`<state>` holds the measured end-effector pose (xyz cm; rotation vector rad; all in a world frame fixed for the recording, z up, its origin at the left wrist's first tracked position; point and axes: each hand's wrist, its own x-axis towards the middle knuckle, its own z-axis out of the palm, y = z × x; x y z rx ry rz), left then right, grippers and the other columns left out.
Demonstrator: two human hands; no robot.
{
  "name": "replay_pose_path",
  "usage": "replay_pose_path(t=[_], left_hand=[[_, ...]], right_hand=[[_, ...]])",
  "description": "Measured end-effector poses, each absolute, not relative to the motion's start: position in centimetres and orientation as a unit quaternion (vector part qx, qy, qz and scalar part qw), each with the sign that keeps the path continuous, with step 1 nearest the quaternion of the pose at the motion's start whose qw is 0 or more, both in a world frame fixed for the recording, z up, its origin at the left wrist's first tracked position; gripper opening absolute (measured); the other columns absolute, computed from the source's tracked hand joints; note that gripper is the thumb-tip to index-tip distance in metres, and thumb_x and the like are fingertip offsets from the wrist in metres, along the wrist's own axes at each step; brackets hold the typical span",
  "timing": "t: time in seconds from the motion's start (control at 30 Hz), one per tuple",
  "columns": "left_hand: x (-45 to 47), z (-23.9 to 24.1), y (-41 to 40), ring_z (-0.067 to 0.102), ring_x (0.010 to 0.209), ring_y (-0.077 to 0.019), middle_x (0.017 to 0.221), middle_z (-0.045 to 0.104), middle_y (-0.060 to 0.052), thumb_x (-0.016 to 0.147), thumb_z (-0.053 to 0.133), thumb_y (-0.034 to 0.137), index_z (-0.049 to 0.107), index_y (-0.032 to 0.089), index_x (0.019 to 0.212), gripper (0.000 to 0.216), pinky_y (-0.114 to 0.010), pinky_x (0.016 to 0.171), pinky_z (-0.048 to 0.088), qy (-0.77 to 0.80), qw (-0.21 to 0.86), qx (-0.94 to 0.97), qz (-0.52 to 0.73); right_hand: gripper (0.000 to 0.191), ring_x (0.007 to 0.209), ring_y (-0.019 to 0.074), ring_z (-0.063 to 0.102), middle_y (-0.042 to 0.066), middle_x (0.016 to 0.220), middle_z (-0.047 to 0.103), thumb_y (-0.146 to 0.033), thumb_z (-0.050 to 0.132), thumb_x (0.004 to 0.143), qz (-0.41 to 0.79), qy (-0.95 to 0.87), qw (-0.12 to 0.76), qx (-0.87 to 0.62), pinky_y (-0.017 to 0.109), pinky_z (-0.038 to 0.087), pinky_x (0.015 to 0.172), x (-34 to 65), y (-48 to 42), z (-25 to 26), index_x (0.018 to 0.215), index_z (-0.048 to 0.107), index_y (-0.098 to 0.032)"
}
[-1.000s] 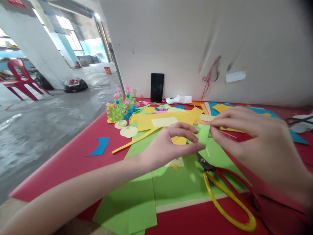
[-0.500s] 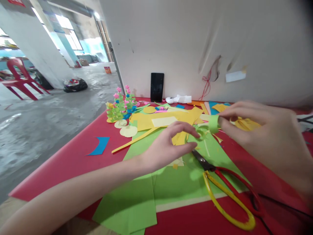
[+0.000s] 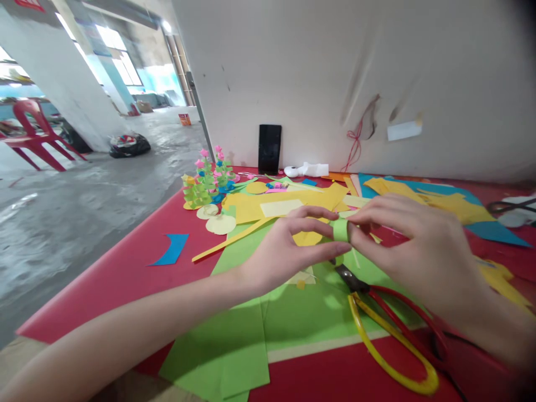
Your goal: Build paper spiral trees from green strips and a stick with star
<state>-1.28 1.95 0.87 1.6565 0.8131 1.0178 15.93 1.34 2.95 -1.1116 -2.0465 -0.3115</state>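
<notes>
A light green paper strip point(image 3: 340, 230), bent into a curl, is held up over the craft papers. My right hand point(image 3: 412, 240) pinches its right side between thumb and fingers. From the left, my left hand point(image 3: 293, 240) has its thumb and fingers curved around the same strip, touching it. Below both hands lie scissors point(image 3: 355, 287) with one yellow and one red handle. Their blade tips are partly hidden by my hands. Beneath them spread large green paper sheets point(image 3: 310, 318) on the red tabletop point(image 3: 125, 273).
Small paper trees point(image 3: 207, 178) with pink stars stand at the back left. Yellow paper point(image 3: 243, 207), a blue scrap point(image 3: 171, 249) and pale paper discs point(image 3: 220, 224) lie around. A black phone point(image 3: 269, 149) leans on the white wall beside a white glue-gun-like item point(image 3: 305, 170).
My right hand has moved left and down with the green paper strip, bringing it to my left hand. My left fingers, empty before, now close around it.
</notes>
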Motion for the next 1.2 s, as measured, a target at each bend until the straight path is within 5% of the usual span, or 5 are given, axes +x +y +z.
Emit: replay_pose_path(t=[0.23,0.53,0.9,1.03,1.2], left_hand=[[-1.3,1.1,1.8,0.052,0.107,-0.0169,0.115,0.055,-0.002,0.073,0.066,0.024,0.064,0.017,0.068,0.009,-0.026,0.088,0.04,0.334,0.524,0.695,0.361],[-1.1,0.9,1.5,0.05,0.112,-0.0173,0.114,0.056,-0.005,0.072,0.067,0.023,0.066,0.016,0.073,0.007,-0.028,0.1,0.03,0.289,0.544,0.739,0.272],[-1.1,0.5,1.3,0.059,0.094,-0.0175,0.096,0.065,-0.005,0.075,0.06,0.021,0.063,0.015,0.089,0.016,-0.029,0.086,0.045,0.25,0.608,0.732,0.182],[-1.5,0.4,1.7,0.06,0.088,-0.0152,0.087,0.067,-0.001,0.068,0.041,0.0,0.068,0.016,0.076,0.032,-0.027,0.082,0.045,0.219,0.62,0.741,0.138],[-1.8,0.6,1.9,0.061,0.095,-0.0155,0.093,0.069,0.005,0.062,0.034,-0.004,0.07,0.02,0.063,0.044,-0.025,0.087,0.044,0.153,0.646,0.747,0.039]], right_hand=[[0.012,0.056,0.0143,0.057,0.002,0.06,0.063,-0.016,0.056,0.07,-0.143,-0.787,0.395,-0.452,0.028,0.042,0.059,16.9,2.1,3.8,0.059,0.059,-0.017],[0.008,0.057,0.0134,0.057,0.003,0.065,0.065,-0.019,0.057,0.069,-0.154,-0.748,0.404,-0.504,0.025,0.04,0.055,18.3,3.4,3.9,0.063,0.062,-0.016],[0.021,0.054,0.0156,0.056,0.004,0.058,0.062,-0.029,0.051,0.069,-0.168,-0.713,0.415,-0.539,0.027,0.037,0.054,19.8,4.5,4.0,0.062,0.065,-0.015],[0.017,0.054,0.0145,0.055,0.003,0.06,0.063,-0.027,0.053,0.068,-0.169,-0.707,0.416,-0.546,0.026,0.037,0.054,19.9,4.5,4.1,0.064,0.066,-0.015],[0.012,0.053,0.0122,0.053,0.002,0.059,0.062,-0.021,0.056,0.068,-0.176,-0.691,0.427,-0.556,0.025,0.037,0.055,19.9,4.3,4.7,0.064,0.065,-0.015]])
